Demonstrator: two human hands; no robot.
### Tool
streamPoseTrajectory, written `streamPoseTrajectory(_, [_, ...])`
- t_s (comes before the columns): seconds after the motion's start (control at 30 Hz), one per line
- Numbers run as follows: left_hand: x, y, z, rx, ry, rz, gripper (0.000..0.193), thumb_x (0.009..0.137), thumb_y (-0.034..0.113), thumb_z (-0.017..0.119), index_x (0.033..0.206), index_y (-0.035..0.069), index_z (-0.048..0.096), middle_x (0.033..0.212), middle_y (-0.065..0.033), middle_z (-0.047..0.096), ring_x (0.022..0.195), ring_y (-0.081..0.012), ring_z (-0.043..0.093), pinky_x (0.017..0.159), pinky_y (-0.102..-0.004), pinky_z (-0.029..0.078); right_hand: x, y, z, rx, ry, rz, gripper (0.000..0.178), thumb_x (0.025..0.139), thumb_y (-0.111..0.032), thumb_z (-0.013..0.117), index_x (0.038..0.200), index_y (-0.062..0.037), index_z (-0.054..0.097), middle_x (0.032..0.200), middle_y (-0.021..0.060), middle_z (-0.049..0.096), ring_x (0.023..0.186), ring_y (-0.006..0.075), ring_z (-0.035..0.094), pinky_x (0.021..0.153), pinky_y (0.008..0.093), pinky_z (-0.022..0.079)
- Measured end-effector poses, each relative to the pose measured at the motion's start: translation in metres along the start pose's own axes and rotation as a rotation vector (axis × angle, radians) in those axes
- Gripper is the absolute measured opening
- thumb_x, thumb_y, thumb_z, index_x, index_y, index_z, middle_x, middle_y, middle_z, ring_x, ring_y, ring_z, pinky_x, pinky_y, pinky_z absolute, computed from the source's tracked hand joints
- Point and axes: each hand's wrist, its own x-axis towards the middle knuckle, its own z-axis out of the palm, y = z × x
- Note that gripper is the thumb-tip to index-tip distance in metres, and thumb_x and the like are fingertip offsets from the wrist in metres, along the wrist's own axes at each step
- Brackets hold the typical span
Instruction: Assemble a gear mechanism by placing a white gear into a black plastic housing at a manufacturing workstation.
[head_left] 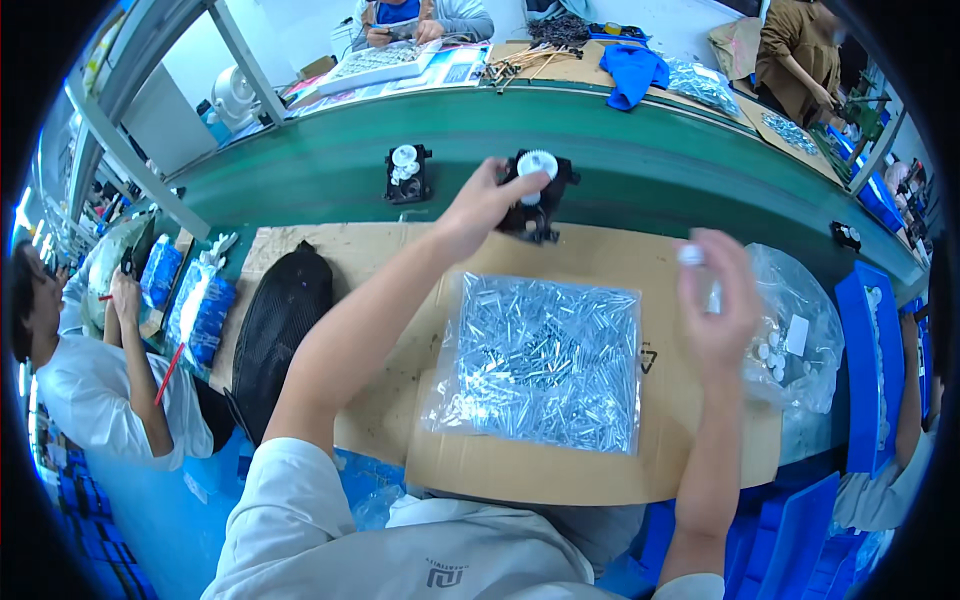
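My left hand [482, 212] grips a black plastic gear housing [535, 222] at the near edge of the green conveyor belt. Its thumb lies over a large white gear [537, 165] on top of the housing. To the right, my raised right hand [722, 305] is smeared by motion, with a small white plastic part [690, 255] pinched at the fingertips. Between my forearms lies a clear bag of thin metal pins [540, 365], flat on the cardboard [390, 400]. Beside my right hand, a clear plastic bag [815, 330] holds small white parts [770, 355].
Another gear housing [406, 173] sits on the belt [330, 165], left of my left hand; a further one [846, 236] lies far right. A black mesh-like object [285, 330] rests on the cardboard's left. Blue bins [870, 370] stand right. Co-workers sit left, right and across.
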Motion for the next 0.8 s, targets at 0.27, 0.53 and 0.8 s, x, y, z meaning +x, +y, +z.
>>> streamPoseTrajectory(0.27, [-0.107,-0.019,0.018,-0.394,-0.096,-0.035,0.074,0.092,0.031,0.068,0.144,0.000,0.026,0.123,-0.0216,0.052,0.111,-0.0236,0.056,0.091,-0.0350,0.047,-0.023,-0.061,0.034,0.516,-0.286,0.193,0.024,0.073,0.004,0.077,0.095,-0.0026,0.068,0.116,0.0105,0.063,0.103,0.0245,0.061,0.091,0.0345,0.049])
streamPoseTrajectory(0.53, [-0.126,-0.029,0.027,-0.196,-0.312,0.178,0.089,0.086,0.017,0.071,0.151,0.006,0.011,0.122,-0.0238,0.051,0.109,-0.0274,0.054,0.088,-0.0352,0.046,-0.032,-0.060,0.041,0.517,-0.360,0.353,0.023,0.069,0.000,0.082,0.087,-0.0031,0.068,0.123,0.0111,0.057,0.110,0.0250,0.055,0.098,0.0381,0.044])
streamPoseTrajectory(0.8, [-0.129,-0.031,0.036,0.010,-0.175,0.272,0.097,0.077,0.002,0.076,0.151,0.008,0.013,0.123,-0.0231,0.051,0.107,-0.0267,0.056,0.089,-0.0355,0.049,-0.043,-0.070,0.050,0.458,-0.277,0.293,0.018,0.073,-0.003,0.081,0.086,-0.0026,0.069,0.121,0.0113,0.058,0.109,0.0251,0.056,0.095,0.0375,0.046])
